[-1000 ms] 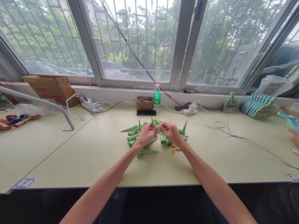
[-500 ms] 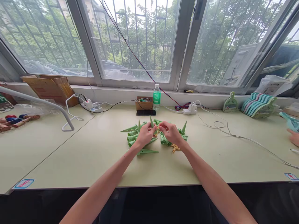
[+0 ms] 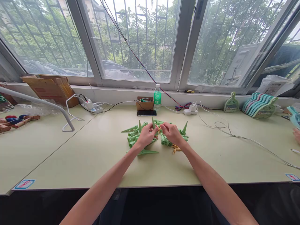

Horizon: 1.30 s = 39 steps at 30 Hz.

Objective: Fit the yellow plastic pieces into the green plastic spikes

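Observation:
Between the fingers of my left hand (image 3: 146,133) a green plastic cone spike (image 3: 153,122) stands with its tip up. My right hand (image 3: 172,133) is closed in a pinch just to the right of it, near the cone's lower part. Its fingertips are by a small yellow piece, too small to make out clearly. Around both hands lie several green cone pieces (image 3: 132,138), some on their sides and some upright. A small heap of yellow pieces (image 3: 175,147) lies under my right wrist.
Behind the hands are a black phone (image 3: 146,113), a small cardboard box (image 3: 145,104) and a green-labelled bottle (image 3: 157,97). White cables (image 3: 231,134) run across the right side. At the right edge, another person's hand (image 3: 297,135) holds a light-blue item (image 3: 294,117).
The cone in my left hand has shifted slightly right, and my right fingers have curled closer. At the right edge, the other person's hand and light-blue item have moved.

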Each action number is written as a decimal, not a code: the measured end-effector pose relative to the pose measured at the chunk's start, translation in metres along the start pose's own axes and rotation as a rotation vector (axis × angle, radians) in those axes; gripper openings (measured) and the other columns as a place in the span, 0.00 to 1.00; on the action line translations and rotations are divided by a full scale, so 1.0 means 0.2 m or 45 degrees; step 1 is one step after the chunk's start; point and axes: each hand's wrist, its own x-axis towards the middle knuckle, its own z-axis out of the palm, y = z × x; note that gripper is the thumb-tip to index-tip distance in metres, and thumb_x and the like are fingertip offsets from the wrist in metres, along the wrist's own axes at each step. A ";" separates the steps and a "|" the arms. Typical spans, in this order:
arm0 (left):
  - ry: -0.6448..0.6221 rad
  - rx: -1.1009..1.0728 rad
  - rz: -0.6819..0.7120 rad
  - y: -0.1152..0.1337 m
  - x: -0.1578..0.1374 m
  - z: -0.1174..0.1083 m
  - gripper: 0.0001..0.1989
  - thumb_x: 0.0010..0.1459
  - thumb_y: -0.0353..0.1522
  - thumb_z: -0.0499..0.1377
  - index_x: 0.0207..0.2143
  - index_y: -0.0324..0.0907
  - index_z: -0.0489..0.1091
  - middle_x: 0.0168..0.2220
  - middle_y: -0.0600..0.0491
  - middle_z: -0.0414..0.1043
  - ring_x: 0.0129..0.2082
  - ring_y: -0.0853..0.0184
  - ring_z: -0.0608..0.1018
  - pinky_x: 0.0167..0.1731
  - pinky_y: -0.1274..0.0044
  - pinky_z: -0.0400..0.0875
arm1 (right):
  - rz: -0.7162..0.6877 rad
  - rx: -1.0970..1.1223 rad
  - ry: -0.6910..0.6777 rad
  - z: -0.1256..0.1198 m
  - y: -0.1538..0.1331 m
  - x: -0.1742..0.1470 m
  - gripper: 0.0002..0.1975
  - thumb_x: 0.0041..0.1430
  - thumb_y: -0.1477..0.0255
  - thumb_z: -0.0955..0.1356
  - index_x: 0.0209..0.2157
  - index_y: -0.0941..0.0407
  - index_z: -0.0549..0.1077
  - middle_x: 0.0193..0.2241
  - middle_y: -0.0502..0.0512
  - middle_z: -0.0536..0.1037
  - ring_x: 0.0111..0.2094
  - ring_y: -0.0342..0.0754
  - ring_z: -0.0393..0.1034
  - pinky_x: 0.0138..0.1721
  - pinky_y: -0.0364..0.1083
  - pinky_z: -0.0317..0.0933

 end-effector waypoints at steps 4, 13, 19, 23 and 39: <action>0.041 -0.005 -0.014 -0.01 0.00 0.00 0.18 0.54 0.47 0.60 0.33 0.40 0.68 0.33 0.50 0.68 0.36 0.62 0.76 0.25 0.72 0.79 | 0.006 0.053 -0.044 0.00 -0.01 0.00 0.16 0.67 0.59 0.59 0.32 0.55 0.69 0.23 0.49 0.72 0.22 0.43 0.60 0.26 0.42 0.52; -0.011 -0.009 -0.021 0.01 -0.01 0.00 0.20 0.54 0.48 0.60 0.34 0.39 0.68 0.34 0.50 0.68 0.35 0.63 0.74 0.26 0.70 0.80 | -0.023 0.011 -0.048 0.01 0.01 0.00 0.19 0.67 0.61 0.58 0.23 0.54 0.59 0.18 0.46 0.61 0.21 0.42 0.50 0.24 0.43 0.47; 0.004 -0.027 -0.016 0.00 0.00 0.00 0.19 0.53 0.48 0.60 0.33 0.39 0.68 0.34 0.49 0.68 0.36 0.62 0.75 0.25 0.71 0.80 | 0.003 -0.004 -0.025 0.01 0.00 0.00 0.20 0.67 0.59 0.58 0.25 0.54 0.62 0.18 0.46 0.61 0.20 0.42 0.51 0.24 0.43 0.47; 0.024 -0.031 -0.019 -0.01 0.00 0.00 0.19 0.53 0.47 0.61 0.32 0.40 0.67 0.32 0.51 0.67 0.35 0.62 0.75 0.25 0.71 0.79 | 0.009 0.038 -0.081 0.00 0.00 -0.01 0.14 0.67 0.60 0.59 0.33 0.54 0.67 0.19 0.46 0.65 0.20 0.43 0.54 0.24 0.43 0.49; 0.010 -0.034 -0.008 -0.01 0.01 -0.01 0.18 0.53 0.46 0.61 0.32 0.40 0.67 0.33 0.50 0.67 0.35 0.62 0.75 0.25 0.72 0.79 | 0.012 -0.013 -0.066 0.00 -0.01 -0.01 0.16 0.67 0.59 0.58 0.33 0.54 0.68 0.19 0.46 0.64 0.20 0.43 0.53 0.24 0.43 0.48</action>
